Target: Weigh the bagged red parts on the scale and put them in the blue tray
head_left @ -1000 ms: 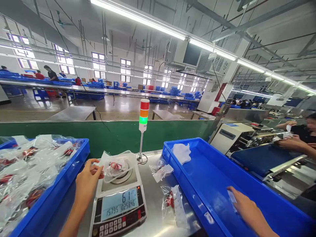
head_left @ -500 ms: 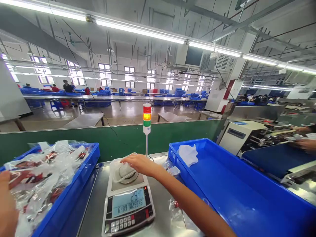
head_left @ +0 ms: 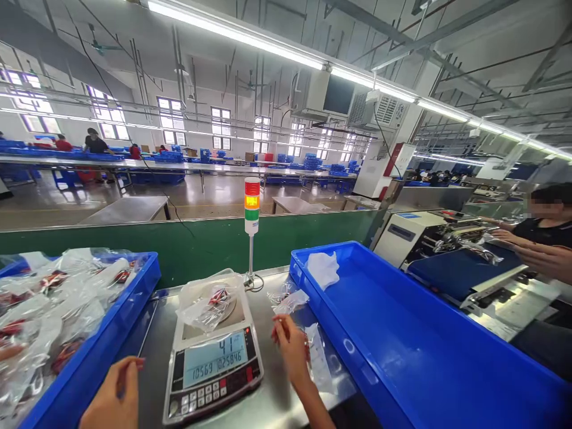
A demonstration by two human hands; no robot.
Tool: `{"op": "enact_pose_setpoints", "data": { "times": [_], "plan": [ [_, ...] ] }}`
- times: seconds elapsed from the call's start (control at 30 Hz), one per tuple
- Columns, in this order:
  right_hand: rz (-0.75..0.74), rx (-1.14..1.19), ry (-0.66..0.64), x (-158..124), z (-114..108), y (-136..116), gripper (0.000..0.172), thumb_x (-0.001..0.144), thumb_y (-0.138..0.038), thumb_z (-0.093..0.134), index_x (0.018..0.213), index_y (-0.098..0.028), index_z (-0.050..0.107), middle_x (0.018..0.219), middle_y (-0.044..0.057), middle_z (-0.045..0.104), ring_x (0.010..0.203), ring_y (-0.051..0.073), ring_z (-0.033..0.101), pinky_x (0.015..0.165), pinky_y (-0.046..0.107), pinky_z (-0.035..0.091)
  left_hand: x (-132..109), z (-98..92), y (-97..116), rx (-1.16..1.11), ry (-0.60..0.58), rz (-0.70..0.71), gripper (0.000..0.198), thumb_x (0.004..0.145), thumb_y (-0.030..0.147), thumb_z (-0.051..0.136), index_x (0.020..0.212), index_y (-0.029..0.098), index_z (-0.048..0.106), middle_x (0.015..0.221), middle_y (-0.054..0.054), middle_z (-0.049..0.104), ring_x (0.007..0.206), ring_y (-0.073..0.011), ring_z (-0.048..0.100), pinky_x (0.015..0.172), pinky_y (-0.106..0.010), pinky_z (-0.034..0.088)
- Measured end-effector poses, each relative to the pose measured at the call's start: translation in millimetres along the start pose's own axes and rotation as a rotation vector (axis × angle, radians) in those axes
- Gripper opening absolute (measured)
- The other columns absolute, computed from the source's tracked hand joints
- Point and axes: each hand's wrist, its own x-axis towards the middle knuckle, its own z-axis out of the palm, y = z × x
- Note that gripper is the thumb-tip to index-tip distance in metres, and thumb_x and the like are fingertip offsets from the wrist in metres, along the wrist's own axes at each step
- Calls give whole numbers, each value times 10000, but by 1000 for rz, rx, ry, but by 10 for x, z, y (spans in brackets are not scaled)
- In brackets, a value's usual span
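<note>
A clear plastic bag with red and white wired pieces (head_left: 213,302) lies on the pan of a digital scale (head_left: 212,363), whose top line reads 41. My left hand (head_left: 114,390) is left of the scale, thumb and forefinger pinched together. Some red shows at its tips, too small to name. My right hand (head_left: 291,351) hovers right of the scale, fingers loosely bent and a little apart, with nothing seen in them. Near it on the metal table lie a small bag (head_left: 289,302) and another bag (head_left: 319,360) partly behind the hand.
A blue bin (head_left: 143,298) full of similar bags stands at left. To the right, another blue bin (head_left: 393,333) holds a crumpled white bag (head_left: 322,270). A signal tower (head_left: 252,205) glows amber behind the scale. At far right a co-worker (head_left: 545,238) handles bags by a belt machine (head_left: 469,262).
My right hand has left the bag on the pan and moved right and down. The left hand has come out of the left bin. The display rose from 25 to 41.
</note>
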Motion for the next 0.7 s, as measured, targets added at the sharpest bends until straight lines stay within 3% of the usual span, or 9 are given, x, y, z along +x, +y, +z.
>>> {"op": "enact_pose_setpoints", "data": {
  "times": [0.07,0.17,0.3,0.57,0.7],
  "plan": [
    [109,50,52,-294,89,334,467,895,-685,528,903,-238,664,581,-3,611,525,201,561,529,315,418,-175,192,-148,7,-102,-66,452,869,564,297,936,270,633,922,-107,756,932,-366,714,847,-478,542],
    [164,57,33,-533,178,592,551,859,-775,507,904,-248,663,552,-12,582,497,205,537,511,319,393,-257,344,-375,-16,-131,-78,546,892,574,255,1102,238,630,1145,-153,738,1033,-372,706,917,-491,536],
    [181,34,0,-563,170,613,555,883,-762,484,943,-237,651,580,-12,595,506,199,545,511,309,383,-231,378,-483,-38,-117,-143,591,897,593,285,1263,213,550,1242,-175,707,1173,-399,665,1040,-543,492],
    [147,-26,-43,-560,159,618,494,928,-681,490,947,-220,669,588,-10,605,527,201,563,556,317,410,-252,332,-360,-23,-147,-164,689,900,626,255,1348,153,481,1315,-240,645,1272,-453,600,1097,-586,449],
    [114,-35,-2,-596,153,623,441,943,-646,503,944,-248,693,629,4,645,602,224,614,642,346,481,-173,462,-619,-22,-125,-71,637,914,639,260,1328,203,470,1257,-201,673,1221,-433,634,1035,-590,499]
  ]
}}
